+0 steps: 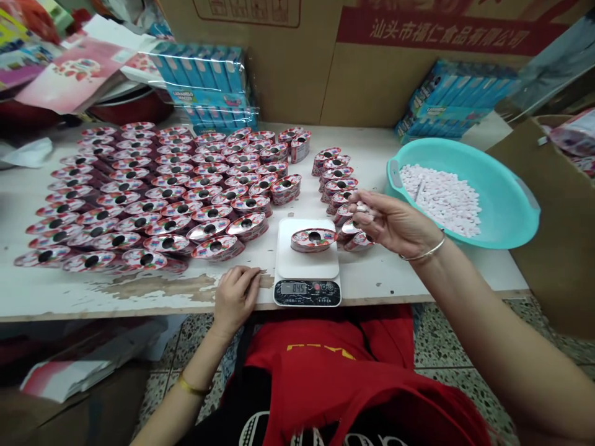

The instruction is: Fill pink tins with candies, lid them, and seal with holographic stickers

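My right hand [388, 220] is raised just right of the scale, its fingers pinched round a few small white candies [362, 209]. My left hand [236, 296] rests on the table's front edge with its fingers curled in and nothing visible in them. Between the hands sits a white digital scale [284, 263], its display lit with digits. On its plate stands a red and pink oval packet [307, 240] with a round dark hole in its top. At the right, a turquoise basin [506, 210] holds a heap of pale pink-white candies [446, 198] with a scoop or spoon handle sticking up.
Rows of similar packets [170, 210] cover the table's left half. A shorter column of them [338, 173] stands behind and right of the scale. Blue boxes [204, 77] are stacked against a large cardboard carton [297, 68]. An open carton [548, 235] stands right of the basin.
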Demonstrator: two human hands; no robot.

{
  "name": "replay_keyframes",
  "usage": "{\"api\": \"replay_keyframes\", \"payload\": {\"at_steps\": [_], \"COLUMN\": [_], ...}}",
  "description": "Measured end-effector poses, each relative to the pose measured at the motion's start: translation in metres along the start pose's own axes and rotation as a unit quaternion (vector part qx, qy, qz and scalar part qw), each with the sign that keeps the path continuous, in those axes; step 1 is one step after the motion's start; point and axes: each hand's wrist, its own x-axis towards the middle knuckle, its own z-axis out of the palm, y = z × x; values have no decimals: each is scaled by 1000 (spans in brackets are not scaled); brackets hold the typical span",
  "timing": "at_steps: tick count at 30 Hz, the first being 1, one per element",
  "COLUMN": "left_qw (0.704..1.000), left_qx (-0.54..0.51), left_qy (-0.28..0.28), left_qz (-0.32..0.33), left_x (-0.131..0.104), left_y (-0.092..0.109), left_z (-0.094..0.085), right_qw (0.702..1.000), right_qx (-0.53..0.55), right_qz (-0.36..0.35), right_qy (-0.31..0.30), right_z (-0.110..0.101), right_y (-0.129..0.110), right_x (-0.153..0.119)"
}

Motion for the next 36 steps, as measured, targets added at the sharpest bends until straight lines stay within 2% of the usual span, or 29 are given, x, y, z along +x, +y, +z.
{"api": "replay_keyframes", "payload": {"at_steps": [3, 6, 15, 18, 21, 23, 25, 28, 30, 31, 32, 33, 36], "left_qw": [1000, 1000, 1000, 1000, 999, 997, 994, 983, 972, 971, 974, 980, 993], "left_qx": [7, 12, 11, -3, -37, -39, -15, 11, 7, 1, -6, -10, -17], "left_qy": [-3, -6, -2, -7, 26, 57, 49, -41, -94, -96, -82, -45, 47], "left_qz": [-3, -7, -14, -19, -1, 42, 100, 177, 213, 219, 213, 194, 111], "left_x": [1, 1, 0, -1, 10, 27, 53, 100, 138, 158, 179, 202, 268], "left_y": [1, 1, -1, 0, 13, 29, 49, 75, 82, 81, 79, 74, 56], "left_z": [0, 0, 2, -1, -9, -14, -16, -15, -14, -13, -12, -10, 1], "right_qw": [998, 999, 991, 992, 997, 998, 995, 984, 975, 971, 966, 962, 946], "right_qx": [29, 0, -73, -61, -13, 36, 93, 175, 209, 219, 225, 229, 241], "right_qz": [44, 53, 22, 21, 21, 18, 7, -20, -33, -39, -43, -48, -56], "right_qy": [16, -3, -106, -104, -80, -52, -20, 29, 65, 89, 115, 143, 210], "right_z": [-7, -5, 25, 32, 31, 25, 14, -8, -26, -35, -45, -53, -75], "right_y": [6, 11, 14, 15, 10, 5, 0, -4, -4, -3, -1, 1, 9], "right_x": [-6, -11, -2, 2, 1, -2, -5, -12, -21, -26, -32, -38, -53]}}
